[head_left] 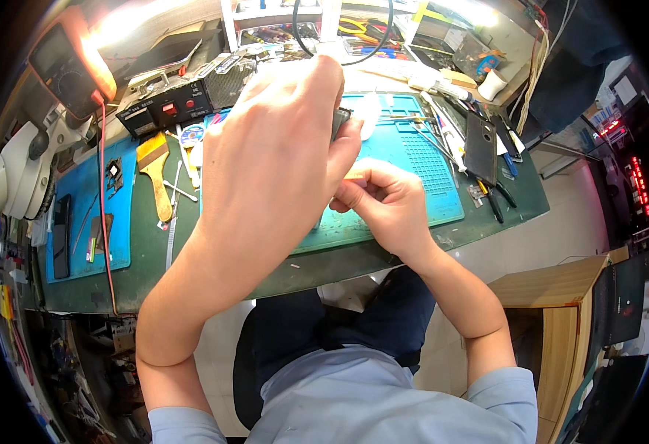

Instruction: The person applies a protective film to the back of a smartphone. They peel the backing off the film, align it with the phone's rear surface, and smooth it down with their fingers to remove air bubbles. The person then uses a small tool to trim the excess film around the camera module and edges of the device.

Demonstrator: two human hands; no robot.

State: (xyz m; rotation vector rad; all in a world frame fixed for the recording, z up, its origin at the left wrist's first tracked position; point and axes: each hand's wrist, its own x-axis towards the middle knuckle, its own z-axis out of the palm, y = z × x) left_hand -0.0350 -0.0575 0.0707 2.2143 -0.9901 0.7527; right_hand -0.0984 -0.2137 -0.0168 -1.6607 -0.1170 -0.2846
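Raised high over the bench, my left hand [276,148] is closed, its back toward me. The end of a small dark grey object [339,120] shows between its thumb and fingers; the rest is hidden behind the hand. My right hand [387,203] is lower and just to the right, with thumb and index finger pinched together. Whatever it pinches is too small or hidden to make out. Both hands are above a blue repair mat [421,211] with moulded compartments. Slim metal tweezers [406,118] lie on the mat's far right part.
On the left are a wooden-handled brush [154,166], cotton swabs [180,190], a black phone [62,229] and an orange multimeter [69,63] with a red lead. A black power box [163,107] stands behind. At right lie a dark phone-shaped panel [480,148] and black-and-yellow pliers [490,200].
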